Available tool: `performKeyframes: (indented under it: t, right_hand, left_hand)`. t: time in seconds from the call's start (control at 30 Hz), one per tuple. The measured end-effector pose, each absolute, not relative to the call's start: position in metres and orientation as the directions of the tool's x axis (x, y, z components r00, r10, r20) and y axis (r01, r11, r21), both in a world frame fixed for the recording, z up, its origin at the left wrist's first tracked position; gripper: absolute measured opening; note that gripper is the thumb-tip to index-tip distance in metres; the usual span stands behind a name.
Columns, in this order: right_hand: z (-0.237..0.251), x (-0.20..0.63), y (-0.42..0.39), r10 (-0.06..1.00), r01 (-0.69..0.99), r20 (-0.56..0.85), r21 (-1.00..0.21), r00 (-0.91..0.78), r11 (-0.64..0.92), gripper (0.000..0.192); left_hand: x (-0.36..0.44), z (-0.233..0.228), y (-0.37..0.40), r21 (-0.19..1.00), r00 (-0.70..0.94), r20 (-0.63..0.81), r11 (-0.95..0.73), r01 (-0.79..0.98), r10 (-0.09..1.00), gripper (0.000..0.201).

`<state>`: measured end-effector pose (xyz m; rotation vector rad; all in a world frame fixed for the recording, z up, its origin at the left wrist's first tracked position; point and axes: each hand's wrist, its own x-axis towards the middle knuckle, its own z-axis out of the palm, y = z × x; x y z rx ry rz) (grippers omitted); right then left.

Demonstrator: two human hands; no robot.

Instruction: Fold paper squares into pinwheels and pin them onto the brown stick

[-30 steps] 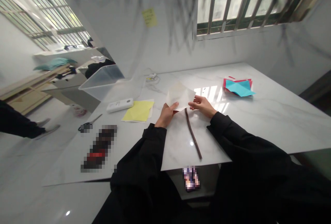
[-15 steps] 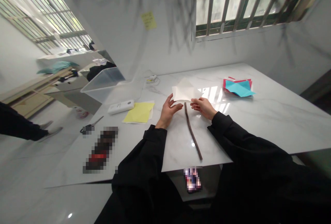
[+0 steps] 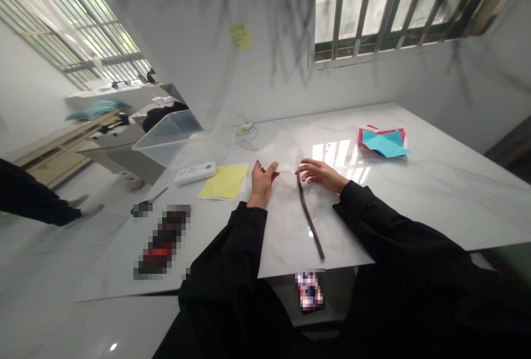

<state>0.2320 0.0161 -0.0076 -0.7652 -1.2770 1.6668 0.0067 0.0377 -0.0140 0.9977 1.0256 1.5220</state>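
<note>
A thin white sheet of paper (image 3: 279, 151) slants over the table, pale against the white top. My left hand (image 3: 262, 181) is closed on its near left side, with the thumb on top. My right hand (image 3: 321, 173) is at the paper's right corner, fingers slightly apart, fingertips touching or just above the upper end of a brown stick (image 3: 307, 212). Whether they also touch the paper is hard to see. The stick lies on the table between my forearms, pointing toward the front edge.
Yellow paper (image 3: 223, 182) and a white oblong device (image 3: 195, 173) lie left, near scissors (image 3: 150, 202) and a pixelated dark item (image 3: 162, 243). Red and blue paper sheets (image 3: 385, 142) lie right. A clear plastic bin (image 3: 166, 136) stands back left. A person's leg (image 3: 33, 196) shows far left.
The white paper has moved left and slightly toward me with my left hand. My right hand has loosened from the paper's edge, and its fingertips are now at the stick's upper end.
</note>
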Motion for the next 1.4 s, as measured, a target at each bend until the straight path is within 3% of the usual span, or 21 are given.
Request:
performKeyframes:
  t: [0.17, 0.33, 0.47, 0.67, 1.0, 1.2, 1.27, 1.4]
  right_hand:
    - [-0.010, 0.235, 0.025, 0.918, -0.426, -0.085, -0.866, -0.388, -0.261, 0.048]
    - [-0.016, 0.230, 0.027, 0.923, -0.353, -0.065, -0.912, -0.378, -0.209, 0.038]
    - [-0.017, 0.229, 0.025, 0.918, -0.291, -0.023, -0.945, -0.395, -0.149, 0.040]
    - [-0.021, 0.226, 0.028, 0.955, -0.286, -0.075, -0.945, -0.288, -0.161, 0.048]
    - [-0.023, 0.223, 0.028, 0.988, -0.313, -0.003, -0.948, -0.154, -0.051, 0.047]
    - [-0.027, 0.222, 0.029, 0.963, -0.200, -0.003, -0.978, -0.269, -0.059, 0.047]
    - [-0.029, 0.222, 0.029, 0.966, -0.146, -0.001, -0.988, -0.257, -0.040, 0.046]
    - [-0.027, 0.222, 0.029, 0.977, -0.105, 0.023, -0.994, -0.214, 0.000, 0.043]
  left_hand:
    - [0.007, -0.011, 0.034, 0.955, -0.126, 0.089, -0.120, -0.273, 0.988, 0.061]
    - [0.009, -0.008, 0.032, 0.961, -0.098, 0.069, -0.092, -0.260, 0.993, 0.062]
    - [0.010, -0.005, 0.029, 0.949, -0.030, 0.089, -0.094, -0.300, 0.996, 0.058]
    - [0.012, -0.002, 0.027, 0.959, 0.030, 0.037, -0.027, -0.281, 0.999, 0.046]
    - [0.009, -0.010, 0.026, 0.973, 0.174, 0.080, -0.040, -0.226, 0.981, 0.066]
    - [0.010, -0.009, 0.026, 0.977, 0.108, 0.117, -0.095, -0.193, 0.987, 0.077]
    - [0.010, -0.004, 0.024, 0.979, 0.118, 0.117, -0.095, -0.178, 0.986, 0.072]
    - [0.011, 0.005, 0.018, 0.984, 0.189, 0.094, -0.063, -0.165, 0.978, 0.042]
